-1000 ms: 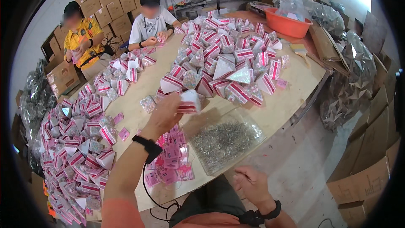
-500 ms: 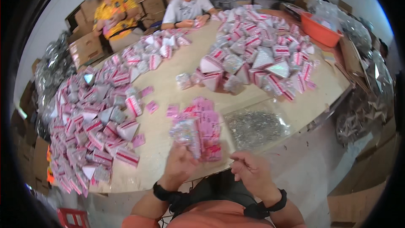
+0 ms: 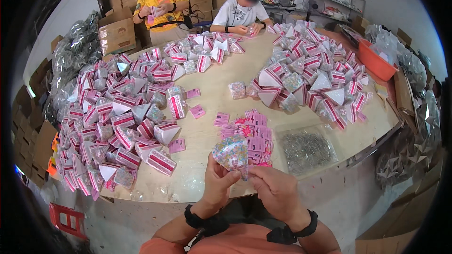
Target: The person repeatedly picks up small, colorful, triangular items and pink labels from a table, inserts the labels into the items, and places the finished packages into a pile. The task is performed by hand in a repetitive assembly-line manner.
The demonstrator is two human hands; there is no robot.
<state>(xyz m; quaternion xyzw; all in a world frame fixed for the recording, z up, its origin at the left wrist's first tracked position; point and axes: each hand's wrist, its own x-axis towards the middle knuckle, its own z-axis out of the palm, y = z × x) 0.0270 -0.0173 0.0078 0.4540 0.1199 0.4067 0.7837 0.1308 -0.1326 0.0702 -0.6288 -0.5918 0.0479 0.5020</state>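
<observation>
My left hand (image 3: 217,184) is closed round a toy cake slice (image 3: 230,153) with a multicoloured sprinkled face, its pointed end toward me. Against that pointed end, the fingers of my right hand (image 3: 277,192) are pinched together. Anything between them is too small or hidden to make out. Just beyond the hands lies a spread pile of pink cards (image 3: 258,137). To the right of the cards, a clear bag (image 3: 308,153) of small thin metal pieces lies flat on the table.
Heaps of wrapped cake slices cover the table's left side (image 3: 125,120) and far right (image 3: 315,66). Across the table two people, in a yellow patterned shirt (image 3: 162,7) and a white shirt (image 3: 240,14), handle small pieces. An orange basin (image 3: 376,61) stands at the right edge.
My right hand has come up to the cake slice, from which it was apart. The slice has turned, showing its sprinkled face. The whole view has shifted, so the table sits further right.
</observation>
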